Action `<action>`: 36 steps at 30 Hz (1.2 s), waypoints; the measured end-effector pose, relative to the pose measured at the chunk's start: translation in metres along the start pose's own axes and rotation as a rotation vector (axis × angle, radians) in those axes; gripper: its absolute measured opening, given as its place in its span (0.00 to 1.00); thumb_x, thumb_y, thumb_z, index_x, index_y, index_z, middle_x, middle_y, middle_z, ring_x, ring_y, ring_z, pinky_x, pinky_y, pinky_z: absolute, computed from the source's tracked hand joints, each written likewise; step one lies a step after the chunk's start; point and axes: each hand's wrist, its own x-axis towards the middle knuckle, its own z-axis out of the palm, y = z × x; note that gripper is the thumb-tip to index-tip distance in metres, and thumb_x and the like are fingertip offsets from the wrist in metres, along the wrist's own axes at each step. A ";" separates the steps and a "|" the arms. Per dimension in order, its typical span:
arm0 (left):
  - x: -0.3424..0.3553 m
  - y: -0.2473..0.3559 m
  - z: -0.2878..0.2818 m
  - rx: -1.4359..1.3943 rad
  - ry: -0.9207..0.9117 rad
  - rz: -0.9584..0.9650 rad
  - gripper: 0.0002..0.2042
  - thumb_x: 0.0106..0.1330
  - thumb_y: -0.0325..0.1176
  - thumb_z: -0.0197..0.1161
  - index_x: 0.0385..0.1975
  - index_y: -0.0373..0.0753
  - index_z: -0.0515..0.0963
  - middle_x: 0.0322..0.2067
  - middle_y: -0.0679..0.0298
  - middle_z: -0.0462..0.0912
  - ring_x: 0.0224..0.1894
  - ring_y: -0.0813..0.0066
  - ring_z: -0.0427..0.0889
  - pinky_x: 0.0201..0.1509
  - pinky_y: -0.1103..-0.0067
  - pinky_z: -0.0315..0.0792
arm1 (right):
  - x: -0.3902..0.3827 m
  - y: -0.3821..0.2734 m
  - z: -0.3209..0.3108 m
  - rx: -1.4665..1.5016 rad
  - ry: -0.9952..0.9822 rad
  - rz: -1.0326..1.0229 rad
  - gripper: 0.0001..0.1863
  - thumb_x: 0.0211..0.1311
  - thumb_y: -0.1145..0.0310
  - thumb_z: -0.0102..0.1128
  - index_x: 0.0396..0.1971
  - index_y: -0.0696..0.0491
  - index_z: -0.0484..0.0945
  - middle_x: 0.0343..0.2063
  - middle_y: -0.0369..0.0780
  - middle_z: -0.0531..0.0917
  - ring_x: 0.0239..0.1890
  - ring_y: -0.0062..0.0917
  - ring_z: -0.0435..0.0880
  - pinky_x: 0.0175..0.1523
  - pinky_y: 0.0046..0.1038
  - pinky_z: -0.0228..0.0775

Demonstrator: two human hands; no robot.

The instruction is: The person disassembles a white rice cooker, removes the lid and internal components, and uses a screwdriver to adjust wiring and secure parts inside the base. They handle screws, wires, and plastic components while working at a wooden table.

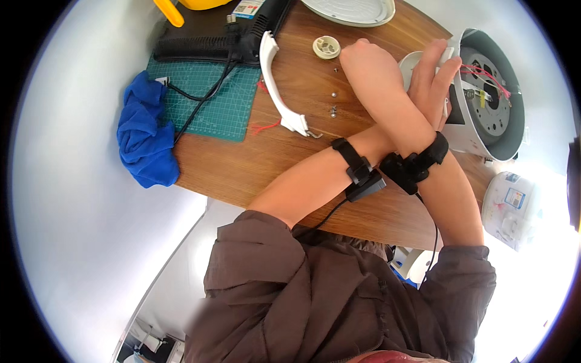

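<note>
My forearms cross over the table, the right one above the left. My left hand point(433, 81) reaches right, its fingers bent against the side of a white round appliance housing point(461, 130), which looks like a rice cooker body lying on its side. Inside it show a grey metal disc and red wires point(493, 77). My right hand point(370, 65) is curled beside the left, its back toward me; its fingertips and anything in them are hidden. A pale round piece point(409, 63) shows partly between the hands. Left of my right hand lies a cream round cap point(327, 47).
A white curved handle point(275, 88) with red wires lies near several small screws point(333, 112). Further left are a green cutting mat point(209, 109), a black case point(206, 39), a black cable and a blue cloth point(145, 130). A white lid point(354, 11) lies at the back.
</note>
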 end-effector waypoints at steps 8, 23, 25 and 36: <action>-0.003 0.000 -0.003 0.039 -0.040 0.018 0.39 0.52 0.08 0.56 0.69 0.36 0.59 0.70 0.39 0.57 0.64 0.37 0.70 0.66 0.62 0.70 | 0.004 -0.002 0.000 0.002 -0.070 0.001 0.07 0.57 0.77 0.64 0.33 0.59 0.89 0.36 0.49 0.89 0.39 0.39 0.91 0.39 0.35 0.87; 0.007 0.020 -0.018 0.176 -0.232 -0.033 0.32 0.68 0.29 0.61 0.72 0.33 0.59 0.71 0.42 0.60 0.71 0.46 0.64 0.73 0.62 0.60 | -0.081 0.023 -0.058 0.723 0.596 -0.049 0.05 0.52 0.78 0.63 0.29 0.56 0.76 0.26 0.43 0.79 0.25 0.43 0.81 0.33 0.39 0.76; 0.011 0.028 -0.017 0.006 -0.249 -0.121 0.34 0.66 0.29 0.63 0.72 0.33 0.59 0.72 0.41 0.56 0.71 0.45 0.62 0.74 0.61 0.60 | -0.109 0.033 -0.077 0.912 0.591 -0.016 0.06 0.51 0.82 0.64 0.29 0.56 0.78 0.25 0.39 0.79 0.24 0.35 0.80 0.32 0.33 0.74; -0.002 -0.008 -0.008 0.075 -0.225 0.083 0.36 0.65 0.15 0.54 0.74 0.29 0.51 0.71 0.36 0.53 0.73 0.41 0.57 0.75 0.58 0.55 | -0.192 0.103 -0.084 1.624 0.751 0.235 0.10 0.61 0.90 0.63 0.38 0.61 0.79 0.38 0.50 0.88 0.37 0.29 0.90 0.42 0.26 0.85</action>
